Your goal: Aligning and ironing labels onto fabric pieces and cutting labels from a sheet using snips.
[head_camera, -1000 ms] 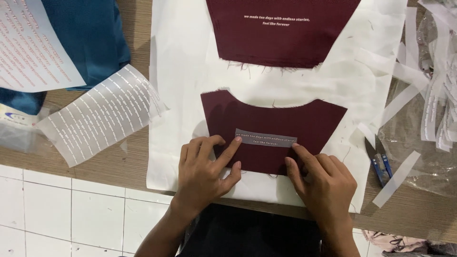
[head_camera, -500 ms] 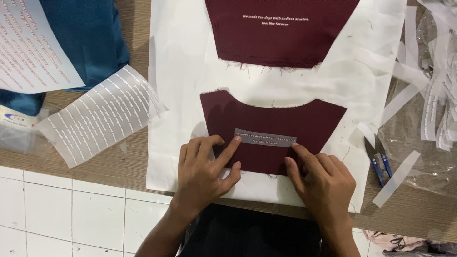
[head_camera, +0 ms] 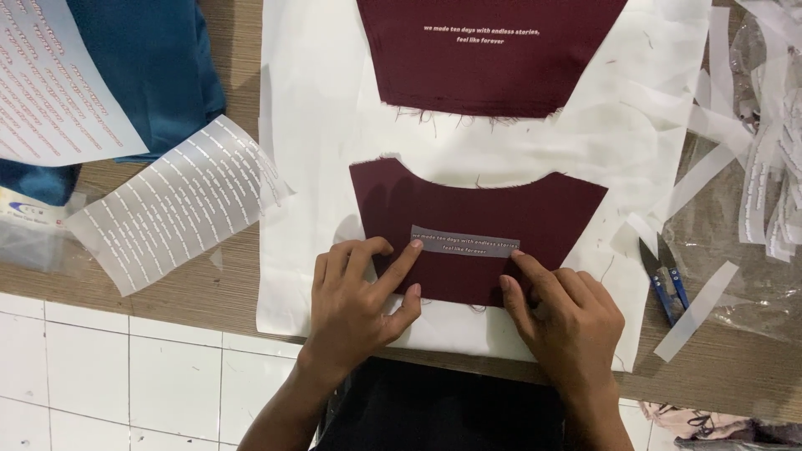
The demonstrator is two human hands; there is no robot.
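1. Centrally, a grey strip of film (head_camera: 464, 241) with small lettering lies flat on a maroon cloth piece (head_camera: 476, 225).
2. Left hand (head_camera: 361, 305) is spread out, grasping nothing, its forefinger tip pressing the strip's left end.
3. Right hand (head_camera: 566, 313) is likewise flat, a fingertip at the strip's right end.
4. White cloth (head_camera: 317, 134) lies underneath; blue-handled snips (head_camera: 666, 284) rest just right of it.
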